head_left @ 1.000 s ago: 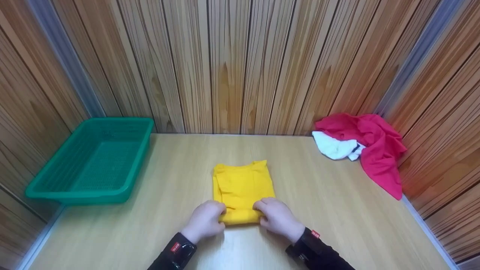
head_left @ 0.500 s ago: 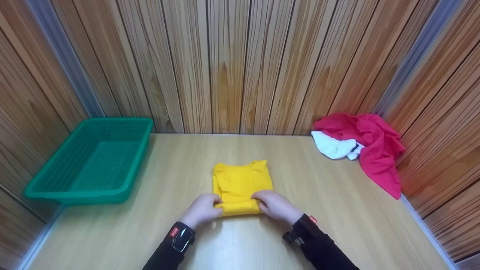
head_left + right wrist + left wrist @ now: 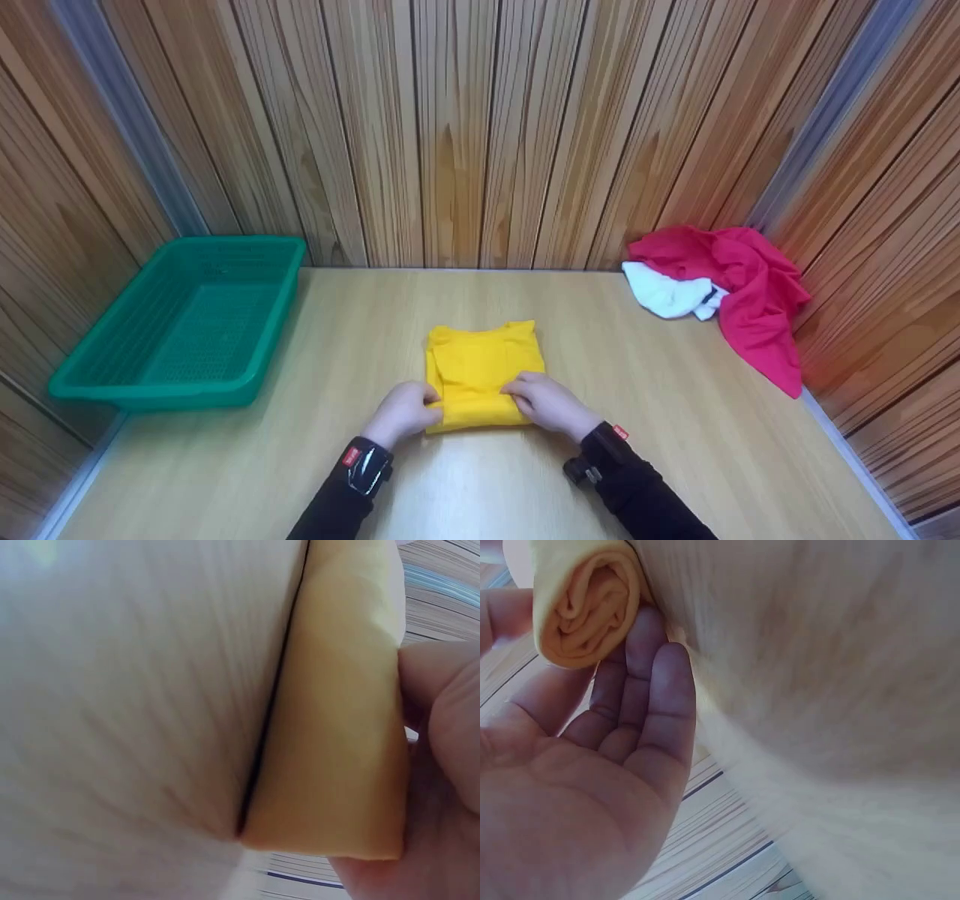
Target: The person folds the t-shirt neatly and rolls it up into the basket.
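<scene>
A folded yellow garment [image 3: 484, 360] lies flat in the middle of the table, its near edge rolled up; which kind of garment cannot be told. My left hand [image 3: 405, 410] holds the left end of the roll. In the left wrist view that rolled end [image 3: 589, 611] shows its wound layers, with curled fingers under and beside it. At the other end my right hand [image 3: 553, 403] grips the roll, thumb and fingers on it. The right wrist view shows the smooth outer face of the roll [image 3: 337, 720] against the right hand's palm side; some fingertips are hidden.
A green plastic basket [image 3: 259, 367] stands at the back left against the wall. Crumpled red cloth [image 3: 757, 281] and a white cloth [image 3: 667, 291] lie together at the back right. Wood-panelled walls [image 3: 457, 135] enclose the table [image 3: 352, 322] on three sides.
Both hands have moved slightly away from the body, and the near edge of the garment has rolled further forward, so its flat part is shorter. The basket and other cloths stay put.
</scene>
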A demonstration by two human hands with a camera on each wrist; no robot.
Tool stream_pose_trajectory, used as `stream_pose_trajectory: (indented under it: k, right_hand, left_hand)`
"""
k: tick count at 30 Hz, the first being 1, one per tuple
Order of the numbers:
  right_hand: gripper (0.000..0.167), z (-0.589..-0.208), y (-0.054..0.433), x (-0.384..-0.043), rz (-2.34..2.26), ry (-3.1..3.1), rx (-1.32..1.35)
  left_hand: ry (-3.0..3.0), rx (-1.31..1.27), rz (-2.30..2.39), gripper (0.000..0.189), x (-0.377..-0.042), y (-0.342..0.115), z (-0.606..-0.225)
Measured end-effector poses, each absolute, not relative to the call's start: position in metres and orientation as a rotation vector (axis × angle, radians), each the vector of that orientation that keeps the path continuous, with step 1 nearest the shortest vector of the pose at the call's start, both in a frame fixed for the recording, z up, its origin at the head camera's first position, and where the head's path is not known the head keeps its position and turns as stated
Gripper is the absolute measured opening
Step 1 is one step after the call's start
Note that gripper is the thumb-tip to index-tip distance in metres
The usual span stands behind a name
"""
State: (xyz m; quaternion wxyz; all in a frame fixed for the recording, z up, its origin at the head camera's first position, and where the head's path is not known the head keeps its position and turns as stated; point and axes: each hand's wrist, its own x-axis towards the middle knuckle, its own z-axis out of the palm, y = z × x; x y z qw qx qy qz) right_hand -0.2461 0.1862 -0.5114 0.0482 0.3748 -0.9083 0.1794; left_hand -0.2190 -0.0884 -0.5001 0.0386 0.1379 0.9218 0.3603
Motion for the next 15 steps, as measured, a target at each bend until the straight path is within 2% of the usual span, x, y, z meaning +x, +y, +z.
stream_pose_trajectory:
  k: [9, 15]
  right_hand:
    - [0.022, -0.507, 0.184, -0.232, 0.468, -2.739, 1.069]
    - [0.033, -0.497, 0.177, -0.214, 0.315, -2.663, 1.015]
  left_hand:
    - [2.824, 0.424, 1.070, 0.027, -0.220, -0.087, -0.500]
    - [2.825, 0.419, 1.047, 0.026, -0.221, -0.087, -0.500]
